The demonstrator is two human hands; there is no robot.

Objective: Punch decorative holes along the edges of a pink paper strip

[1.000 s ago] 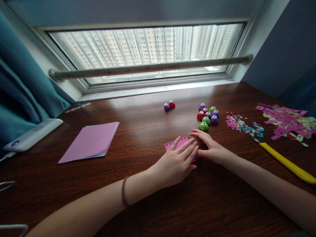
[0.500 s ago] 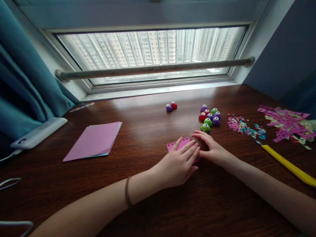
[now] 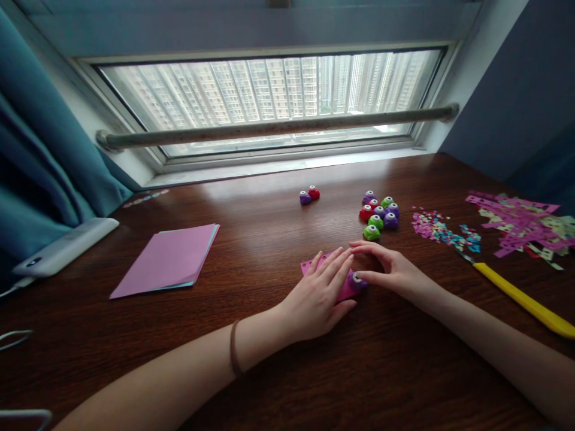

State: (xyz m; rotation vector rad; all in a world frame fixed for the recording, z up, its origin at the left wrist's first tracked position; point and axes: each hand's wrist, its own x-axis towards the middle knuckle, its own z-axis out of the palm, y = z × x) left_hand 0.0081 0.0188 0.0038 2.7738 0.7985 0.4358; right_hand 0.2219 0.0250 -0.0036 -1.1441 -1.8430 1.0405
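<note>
My left hand (image 3: 317, 296) lies flat, fingers stretched out, over a pink sheet of paper (image 3: 306, 265) with small holes punched along its far edge. At the paper's right side sits a purple craft punch (image 3: 363, 284) with a white round button on top. My right hand (image 3: 390, 269) is curved beside it, thumb and forefinger apart; the thumb tip is at the button, and whether it presses cannot be told. The right forefinger reaches the left fingertips. Beyond the right hand stands a cluster of green (image 3: 371, 233), red and purple punches.
Purple and red punches (image 3: 313, 193) stand farther back. To the left are stacked pink and blue sheets (image 3: 166, 257) and a white power bank (image 3: 67, 246). At right lie confetti bits (image 3: 433, 227), punched paper strips (image 3: 525, 221) and a yellow-handled cutter (image 3: 523, 299).
My left hand has shifted slightly left, so the purple punch shows more. My right thumb has come over toward the punch's button. The view has moved a little.
</note>
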